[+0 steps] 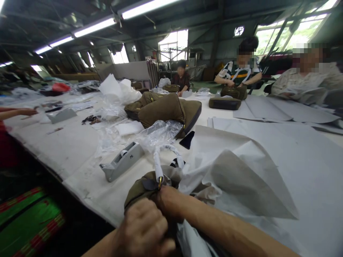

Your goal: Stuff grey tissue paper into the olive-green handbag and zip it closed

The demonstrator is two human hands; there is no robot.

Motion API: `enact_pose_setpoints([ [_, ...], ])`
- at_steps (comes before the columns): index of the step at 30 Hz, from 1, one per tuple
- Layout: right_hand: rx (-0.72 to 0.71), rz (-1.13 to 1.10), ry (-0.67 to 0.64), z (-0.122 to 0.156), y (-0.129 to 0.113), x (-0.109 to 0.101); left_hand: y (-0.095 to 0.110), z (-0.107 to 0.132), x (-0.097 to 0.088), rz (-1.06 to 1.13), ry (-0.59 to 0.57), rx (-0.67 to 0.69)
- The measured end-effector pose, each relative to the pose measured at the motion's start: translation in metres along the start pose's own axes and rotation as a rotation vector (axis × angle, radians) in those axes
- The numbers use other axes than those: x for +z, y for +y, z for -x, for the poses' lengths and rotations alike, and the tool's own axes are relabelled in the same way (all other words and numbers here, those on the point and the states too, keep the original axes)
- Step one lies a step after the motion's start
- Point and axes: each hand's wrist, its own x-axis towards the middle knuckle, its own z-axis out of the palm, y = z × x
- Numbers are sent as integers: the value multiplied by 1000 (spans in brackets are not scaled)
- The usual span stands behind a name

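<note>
An olive-green bag (139, 190) is at the table's near edge, close to my body. Its handle (157, 160) is wrapped in white and stands up from a gold-coloured ring (160, 182). My left hand (146, 226) is closed in a fist against the near side of the bag; what its fingers hold is hidden. Across the bag's top reaches my right hand (170, 201), bent at the wrist, its fingers out of sight at the bag. White tissue paper (241, 171) spreads beside and under my right forearm.
A grey tape dispenser (124, 160) stands left of the bag. Beyond lie clear plastic wrap (160, 134), a dark piece (187, 140) and stacked olive bags (163, 109). Large white sheets (281, 150) cover the right side. Co-workers sit across; another person's arm (18, 112) reaches in at left.
</note>
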Motion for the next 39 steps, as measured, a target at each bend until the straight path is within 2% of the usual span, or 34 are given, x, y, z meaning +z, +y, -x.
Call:
enact_pose_setpoints([
  [1,-17,-12,22,6,0,0,-9,-4,-8,-116,92,-181],
  [2,-4,-18,71,14,1,1,-19,-8,-13,-192,80,-349],
  [4,128,-12,259,28,4,2,-35,-13,-18,-158,-65,-558],
  [6,294,17,487,41,8,3,-44,-13,-17,-25,-141,-649],
  [8,407,41,665,51,12,4,-45,-9,-13,67,-29,-686],
  [9,445,53,692,54,14,4,-44,-6,-11,90,67,-704],
  [11,522,71,613,59,14,4,-39,-1,-3,126,225,-754],
  [14,560,84,332,59,8,8,-29,0,12,134,389,-825],
  [16,470,139,156,54,4,16,-21,-3,21,144,460,-820],
  [18,261,208,41,48,5,25,-12,-5,27,150,481,-742],
  [20,35,248,19,45,10,31,-7,0,27,184,441,-608],
  [22,-42,252,68,45,14,31,-9,14,24,294,404,-568],
  [23,-24,249,95,46,15,30,-14,24,23,353,417,-637],
  [25,48,241,114,50,11,25,-30,46,19,465,409,-928],
  [27,46,213,79,54,1,21,-50,61,16,566,259,-1209],
  [28,32,199,54,56,-4,21,-59,63,13,610,144,-1272],
  [29,17,190,26,56,-8,22,-68,61,10,646,18,-1280],
  [32,24,205,-37,55,-15,30,-85,31,-2,631,-354,-1100],
  [33,41,213,-52,54,-15,34,-88,15,-4,603,-518,-996],
  [34,60,216,-64,53,-14,36,-89,-2,-6,558,-625,-890],
  [36,89,218,-68,52,-13,38,-87,-33,-2,396,-829,-686],
  [39,95,228,-95,51,-15,37,-77,-61,16,220,-1048,-550],
])
